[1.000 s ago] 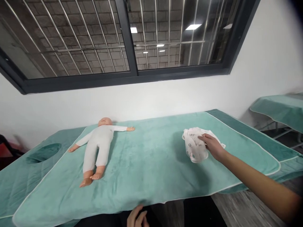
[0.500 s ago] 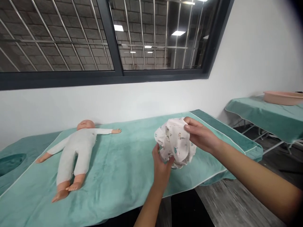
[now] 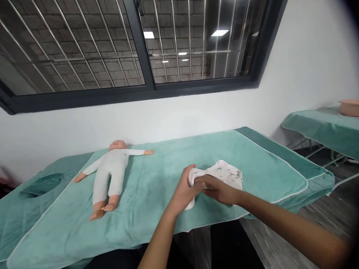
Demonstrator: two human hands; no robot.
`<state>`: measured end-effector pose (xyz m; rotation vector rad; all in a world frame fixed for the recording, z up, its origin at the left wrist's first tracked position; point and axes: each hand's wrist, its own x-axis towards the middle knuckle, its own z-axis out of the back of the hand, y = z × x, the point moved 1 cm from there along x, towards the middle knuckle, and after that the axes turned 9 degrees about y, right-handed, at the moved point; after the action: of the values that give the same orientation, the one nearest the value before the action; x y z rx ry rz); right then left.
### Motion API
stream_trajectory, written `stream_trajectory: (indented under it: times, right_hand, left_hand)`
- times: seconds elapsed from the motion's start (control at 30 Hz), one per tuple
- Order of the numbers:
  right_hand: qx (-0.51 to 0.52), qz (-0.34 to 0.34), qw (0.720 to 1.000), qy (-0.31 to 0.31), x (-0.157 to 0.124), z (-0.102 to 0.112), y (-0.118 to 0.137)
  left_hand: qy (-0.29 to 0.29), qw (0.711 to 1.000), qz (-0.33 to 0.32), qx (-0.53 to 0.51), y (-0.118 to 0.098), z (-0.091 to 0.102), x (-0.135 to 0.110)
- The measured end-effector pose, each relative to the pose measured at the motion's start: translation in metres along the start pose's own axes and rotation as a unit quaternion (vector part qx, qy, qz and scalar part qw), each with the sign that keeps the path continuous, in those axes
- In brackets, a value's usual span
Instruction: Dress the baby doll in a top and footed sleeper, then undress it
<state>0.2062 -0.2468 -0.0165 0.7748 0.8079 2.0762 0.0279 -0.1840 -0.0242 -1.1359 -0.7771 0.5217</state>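
A white cloth baby garment with a small print lies partly spread over the green-covered table, its exact kind unclear. My left hand grips its left edge, thumb and fingers closed on the fabric. Reaching in from the right, my right hand has its fingers tucked at the garment's opening, near my left hand; the fingertips are partly hidden by cloth. To the left, a baby doll in a white long-sleeved suit lies on its back, arms spread, feet bare, apart from both hands.
The green sheet covers the table, which has an oval hole at its left end. A white wall and a barred window stand behind. At right is another green-covered table with a pink basin.
The garment has come down from in front of me to the table and opened out to the right. Both hands have lowered and drawn together. The view has shifted left.
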Motion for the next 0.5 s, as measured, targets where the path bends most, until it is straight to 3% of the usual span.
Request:
stream_trajectory:
  times: [0.1, 0.17, 0.23, 0.37, 0.5]
  right_hand:
    - [-0.022, -0.027, 0.999, 0.019, -0.015, -0.026, -0.026]
    - [-0.065, -0.055, 0.996, 0.020, -0.028, -0.043, -0.043]
    - [-0.135, -0.077, 0.988, 0.023, -0.040, -0.057, -0.061]
    - [-0.286, -0.130, 0.949, 0.010, -0.050, -0.069, -0.091]
    - [-0.415, -0.267, 0.867, -0.074, -0.044, -0.033, -0.119]
  left_hand:
    - [-0.009, 0.994, 0.033, 0.106, 0.037, -0.010, -0.016]
    - [-0.047, 0.992, 0.076, 0.093, 0.057, -0.010, -0.024]
    - [-0.111, 0.988, 0.108, 0.027, 0.060, -0.004, -0.030]
    - [-0.271, 0.948, 0.084, -0.146, 0.020, 0.018, -0.037]
    - [-0.397, 0.899, 0.022, -0.182, -0.028, 0.044, -0.043]
